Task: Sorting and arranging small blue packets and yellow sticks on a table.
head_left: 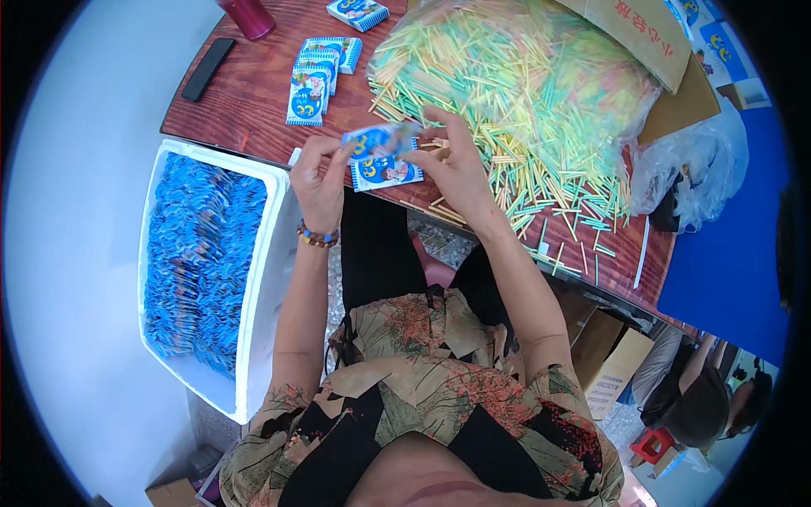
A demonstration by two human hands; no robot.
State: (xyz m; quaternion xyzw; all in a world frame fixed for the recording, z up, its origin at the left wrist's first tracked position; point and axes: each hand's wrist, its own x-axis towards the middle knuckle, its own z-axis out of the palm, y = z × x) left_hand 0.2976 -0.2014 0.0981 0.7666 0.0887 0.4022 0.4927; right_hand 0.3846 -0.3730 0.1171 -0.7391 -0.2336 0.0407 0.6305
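Closest to the camera, below the raised blue-and-white printed packet (365, 145), spreads a loose top (414, 401) of tan, green, black and coral patterned cloth. Far left of that packet stands a deep white foam box (269, 270), filled with crowded blue wrappers (203, 245). Up and left of the packet, on a wine-red wood-grain table (262, 93), lie a slim black bar-shaped object (209, 69), a dark-red cup-like vessel (249, 15) and an overlapping row of similar packets (308, 95). The left hand (319, 182), a beaded bracelet (317, 235) at its wrist, pinches the packet's left end between thumb and fingers. Just under the packet, partly hidden by it, is a flat second packet (393, 174). The right hand (458, 173) has its thumb and forefinger parted at the packet's right end; blur leaves me unable to tell whether it grips. Right of the packet, thin pastel sticks (498, 152) spill from a heap under clear plastic; farther right sits a crumpled clear plastic bag (697, 169).
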